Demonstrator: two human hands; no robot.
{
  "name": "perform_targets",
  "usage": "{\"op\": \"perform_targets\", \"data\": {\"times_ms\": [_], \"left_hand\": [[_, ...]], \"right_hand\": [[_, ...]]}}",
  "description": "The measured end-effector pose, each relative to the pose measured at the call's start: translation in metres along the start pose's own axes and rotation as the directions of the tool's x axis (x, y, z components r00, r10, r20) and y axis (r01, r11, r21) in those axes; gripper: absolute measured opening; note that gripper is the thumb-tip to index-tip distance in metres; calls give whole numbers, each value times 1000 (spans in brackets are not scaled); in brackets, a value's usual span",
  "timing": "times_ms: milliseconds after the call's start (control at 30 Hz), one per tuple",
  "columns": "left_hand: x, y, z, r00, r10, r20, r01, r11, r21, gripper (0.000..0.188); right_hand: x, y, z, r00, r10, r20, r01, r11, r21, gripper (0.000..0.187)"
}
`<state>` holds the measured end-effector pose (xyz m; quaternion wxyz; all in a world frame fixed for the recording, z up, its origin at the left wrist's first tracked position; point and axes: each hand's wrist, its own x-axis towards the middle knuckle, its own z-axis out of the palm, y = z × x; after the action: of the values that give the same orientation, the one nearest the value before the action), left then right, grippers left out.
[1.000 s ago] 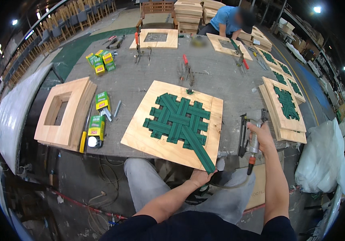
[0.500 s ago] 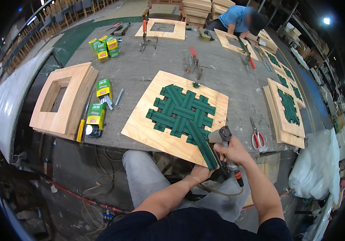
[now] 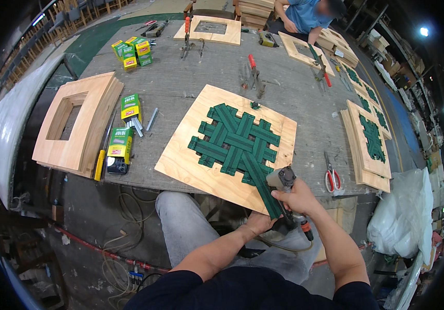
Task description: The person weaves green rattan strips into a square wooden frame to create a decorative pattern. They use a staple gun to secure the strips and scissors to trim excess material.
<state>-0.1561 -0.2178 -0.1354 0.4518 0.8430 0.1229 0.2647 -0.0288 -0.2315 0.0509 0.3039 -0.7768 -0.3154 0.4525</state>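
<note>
A square plywood panel point(image 3: 180, 155) lies at the table's near edge, its near corner overhanging toward my lap. Green elastic webbing straps point(image 3: 240, 139) are woven across its middle. One long strap point(image 3: 260, 190) runs diagonally down to the panel's near edge. My left hand point(image 3: 259, 222) is closed on this strap's near end, its fingers partly hidden by the strap and panel. My right hand point(image 3: 300, 197) grips an air staple gun point(image 3: 284, 178) with its nose down beside the strap; whether the nose touches the wood cannot be seen. A hose hangs from its handle.
Stacked wooden frames point(image 3: 72, 124), staple boxes point(image 3: 131, 107) and a yellow-handled screwdriver point(image 3: 100, 164) are at left. Red-handled scissors point(image 3: 332, 175) and finished panels point(image 3: 369, 139) lie at right. Red-handled pliers point(image 3: 253, 70) lie beyond the panel. A co-worker point(image 3: 304, 18) works across the table.
The view has shifted slightly. My right hand and the staple gun have moved only a little beside the strap; my left hand keeps its hold. The co-worker has straightened up somewhat.
</note>
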Motion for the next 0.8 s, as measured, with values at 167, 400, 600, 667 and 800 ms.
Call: {"op": "perform_targets", "data": {"times_ms": [167,400,600,667,800], "left_hand": [[1,1,-3,998,-41,38,41,999,-3,33],[2,3,-8,994,-35,105,28,998,63,33],[-8,5,-4,994,-62,86,38,965,258,27],[-10,10,-4,920,-269,285,208,952,226,29],[-17,20,2,800,-500,332,550,832,-73,40]], "right_hand": [[-2,1,9,1000,-13,-28,13,1000,6,29],[-9,6,19,998,26,58,-27,1000,10,39],[-15,4,29,999,-28,37,28,1000,8,42],[-15,12,25,1000,-22,11,21,999,50,42],[-13,27,15,996,-25,-82,32,995,90,40]]}}
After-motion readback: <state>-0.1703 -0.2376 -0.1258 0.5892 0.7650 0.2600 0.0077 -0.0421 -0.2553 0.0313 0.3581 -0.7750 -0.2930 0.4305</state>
